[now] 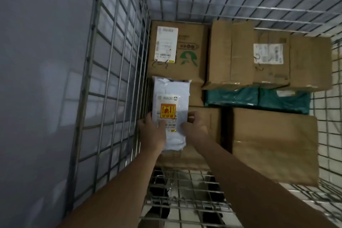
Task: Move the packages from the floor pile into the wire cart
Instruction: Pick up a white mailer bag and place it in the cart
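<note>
Head view: left hand [154,133] and right hand [194,126] pinch the white parcel [171,96], lowering it beside the cart wall [111,79] to fill a gap.

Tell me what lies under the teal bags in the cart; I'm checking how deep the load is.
The teal bags have the tilted cardboard boxes resting on their far edge. What lies under the bags is covered: only a dark gap shows beside the near brown box.

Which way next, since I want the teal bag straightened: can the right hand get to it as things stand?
Probably not yet: the right hand pinches the white package together with the left hand. Nothing blocks the teal bag.
</note>
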